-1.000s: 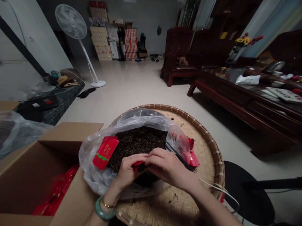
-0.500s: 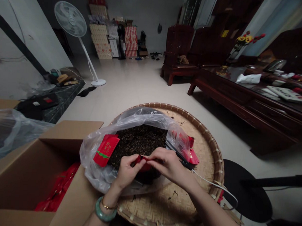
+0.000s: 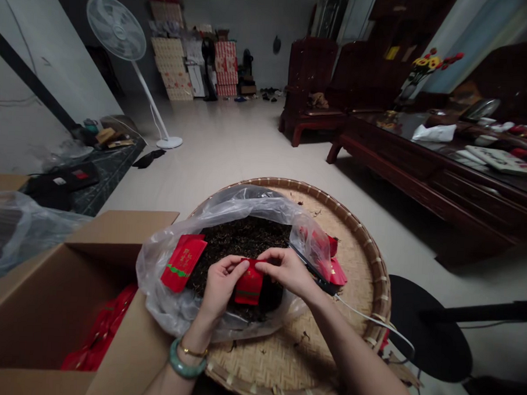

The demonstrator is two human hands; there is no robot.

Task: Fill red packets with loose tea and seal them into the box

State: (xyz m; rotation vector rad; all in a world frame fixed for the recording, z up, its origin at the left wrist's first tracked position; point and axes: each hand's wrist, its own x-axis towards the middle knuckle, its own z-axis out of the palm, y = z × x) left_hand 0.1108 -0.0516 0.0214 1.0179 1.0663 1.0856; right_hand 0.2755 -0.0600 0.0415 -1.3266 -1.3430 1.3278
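My left hand (image 3: 222, 280) and my right hand (image 3: 289, 271) pinch the top corners of a small red packet (image 3: 248, 287) with gold print and a green band. It hangs upright over dark, loose tea leaves (image 3: 244, 234) in a clear plastic bag (image 3: 153, 268). On the bag's left side lies a stack of similar red packets (image 3: 183, 263). A dark, flat device (image 3: 316, 272) with a white cord lies by my right hand, partly hidden by the plastic. Further right are more red packets (image 3: 337, 272).
The bag rests on a round woven bamboo tray (image 3: 278, 361). At the left an open cardboard box (image 3: 122, 337) holds several red packets. A black round stand base (image 3: 432, 327) is on the floor at right. Beyond are a wooden table (image 3: 404, 169) and a white fan (image 3: 117, 31).
The red packet has turned from edge-on to hanging with its printed face showing. Both hands have risen slightly and keep hold of its top edge.
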